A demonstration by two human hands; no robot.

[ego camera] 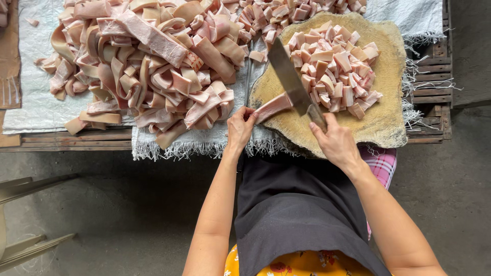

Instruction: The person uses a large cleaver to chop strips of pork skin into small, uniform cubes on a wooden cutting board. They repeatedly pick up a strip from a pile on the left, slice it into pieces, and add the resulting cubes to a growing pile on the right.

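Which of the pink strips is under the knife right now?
The single strip lying on the chopping block, held by the left hand with the knife across it. All other strips sit piled on the cloth.

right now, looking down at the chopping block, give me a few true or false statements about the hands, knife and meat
1. The right hand grips the handle of a cleaver. True.
2. The left hand holds a strip of meat on the round wooden block. True.
3. The cut cubes lie left of the blade. False: they are heaped on the block to the blade's right.
4. The uncut strips are piled on the floor. False: they rest on a white woven sheet beside the block.
5. The cleaver lies flat, untouched. False: it is held, its edge on the strip.
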